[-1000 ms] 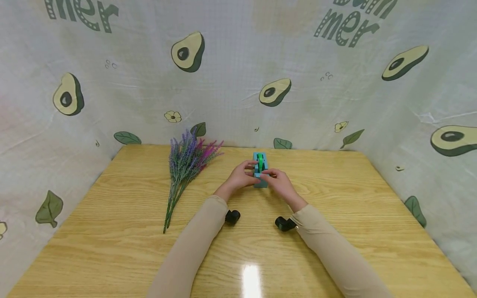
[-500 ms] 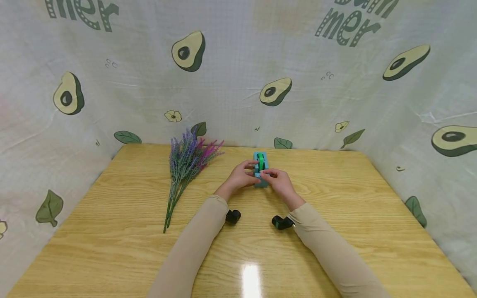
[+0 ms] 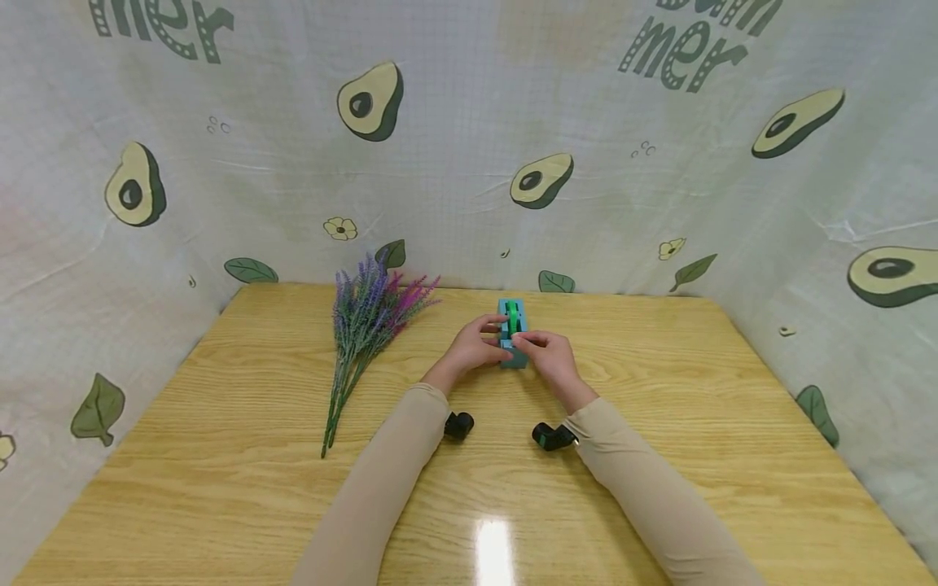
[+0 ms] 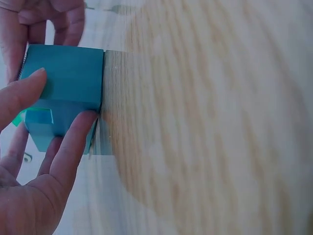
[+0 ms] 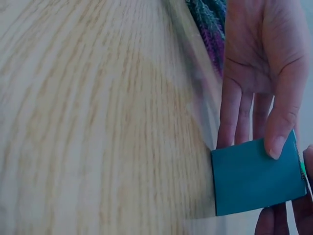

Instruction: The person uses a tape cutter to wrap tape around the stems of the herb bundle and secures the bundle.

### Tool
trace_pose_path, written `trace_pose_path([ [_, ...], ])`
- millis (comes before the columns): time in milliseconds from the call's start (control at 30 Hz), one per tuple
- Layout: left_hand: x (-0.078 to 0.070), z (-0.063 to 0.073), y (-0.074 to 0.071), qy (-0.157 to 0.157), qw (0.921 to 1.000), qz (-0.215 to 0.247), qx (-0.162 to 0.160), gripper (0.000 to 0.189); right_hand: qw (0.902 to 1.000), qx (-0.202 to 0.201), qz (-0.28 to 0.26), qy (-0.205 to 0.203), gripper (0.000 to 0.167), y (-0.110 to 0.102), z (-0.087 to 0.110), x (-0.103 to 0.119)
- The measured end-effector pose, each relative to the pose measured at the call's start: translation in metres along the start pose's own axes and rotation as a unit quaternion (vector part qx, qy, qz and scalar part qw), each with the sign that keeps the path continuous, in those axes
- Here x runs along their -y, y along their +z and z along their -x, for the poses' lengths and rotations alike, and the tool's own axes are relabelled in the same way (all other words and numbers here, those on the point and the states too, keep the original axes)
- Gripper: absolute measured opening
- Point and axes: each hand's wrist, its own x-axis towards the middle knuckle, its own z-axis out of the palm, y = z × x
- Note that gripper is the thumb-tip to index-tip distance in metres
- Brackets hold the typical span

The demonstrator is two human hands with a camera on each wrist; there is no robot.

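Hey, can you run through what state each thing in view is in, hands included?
Blue tape dispenser: upright on the wooden table
Green roll: set in the dispenser
Left hand: fingers holding the dispenser's left side
Right hand: fingers at the dispenser, exact grip unclear
Purple and pink flowers: lying down, untouched

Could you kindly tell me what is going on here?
A person is working with a blue tape dispenser near the far edge of the wooden table. The left hand holds its body, while the right hand is at the near end of the green tape; whether it pinches the tape is too small to tell. The purple flowers lie off to the left.
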Motion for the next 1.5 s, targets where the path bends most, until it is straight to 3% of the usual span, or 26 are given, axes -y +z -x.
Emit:
trace_pose_path([
  [400,-0.004,0.001,0.003,-0.012,0.9998,-0.006,-0.011,0.064,0.9981,-0.058,0.003,-0.023,0.025,0.001,0.01,0.016],
  [667,-0.003,-0.002,0.001,-0.009,0.9999,0.001,-0.011,0.064,0.9976,-0.011,-0.067,-0.006,0.025,-0.003,0.017,0.018],
  [1500,-0.007,0.0,0.003,-0.006,0.9994,-0.016,-0.029,0.066,0.9934,0.054,-0.094,0.039,0.024,-0.017,0.038,0.013],
])
